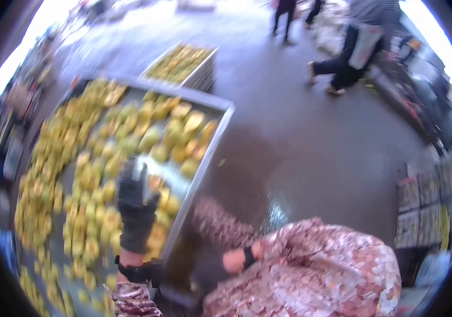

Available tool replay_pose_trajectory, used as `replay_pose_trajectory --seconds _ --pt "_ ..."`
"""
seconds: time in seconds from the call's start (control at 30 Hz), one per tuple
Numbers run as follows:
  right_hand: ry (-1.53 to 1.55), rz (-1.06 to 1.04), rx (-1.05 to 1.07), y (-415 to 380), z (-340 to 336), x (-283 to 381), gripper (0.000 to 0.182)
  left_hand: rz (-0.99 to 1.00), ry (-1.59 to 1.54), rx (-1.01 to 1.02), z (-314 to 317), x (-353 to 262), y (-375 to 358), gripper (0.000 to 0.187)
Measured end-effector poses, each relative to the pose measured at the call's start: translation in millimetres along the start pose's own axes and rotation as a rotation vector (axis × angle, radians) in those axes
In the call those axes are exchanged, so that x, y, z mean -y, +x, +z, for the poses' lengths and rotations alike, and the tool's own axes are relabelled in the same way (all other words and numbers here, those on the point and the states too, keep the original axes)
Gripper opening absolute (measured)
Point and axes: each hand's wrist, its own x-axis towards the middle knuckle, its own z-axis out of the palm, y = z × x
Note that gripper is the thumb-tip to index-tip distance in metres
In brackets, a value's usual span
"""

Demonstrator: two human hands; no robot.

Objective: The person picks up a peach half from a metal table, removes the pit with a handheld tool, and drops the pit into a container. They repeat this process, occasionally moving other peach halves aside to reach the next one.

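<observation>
My left hand [137,211], in a dark glove, is over a wide metal-rimmed table [213,145] spread with yellow-green fruit. Its fingers stretch away from me, with the thumb apart on the right. Many of the fruit pieces [91,211] look cut in half, and some show orange-brown middles. Beside the fingers, a bare pale patch of the tabletop shows among the fruit. My right hand [202,269], also dark-gloved, is low beside the table's near right edge. Motion smears its fingers, and they blend into the dark area there.
Beyond the table stands a crate [205,71] filled with similar fruit. A wet-looking concrete floor [300,137] runs along the right. One person [358,47] is bent forward at the upper right, with other legs farther back. Stacked crates [426,206] stand at the right.
</observation>
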Motion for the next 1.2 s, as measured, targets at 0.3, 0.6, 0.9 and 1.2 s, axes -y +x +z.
replay_pose_trajectory --seconds 0.3,0.6,0.9,1.2 --pt "-0.275 0.218 0.134 -5.8 -19.8 3.8 0.032 0.15 0.409 0.597 166.0 -22.9 147.1 0.068" --pt "-0.66 0.065 -0.065 12.3 -23.7 31.0 0.029 0.025 -0.042 0.284 162.6 99.1 86.5 0.063" --pt "-0.595 0.413 0.433 24.0 -24.2 48.1 0.029 -0.352 -1.053 -0.655 -49.6 53.1 -145.7 0.044" --pt "0.041 0.352 -0.168 102.8 -22.7 117.4 0.019 -0.445 -0.533 -0.619 -62.1 -62.5 -192.7 0.037"
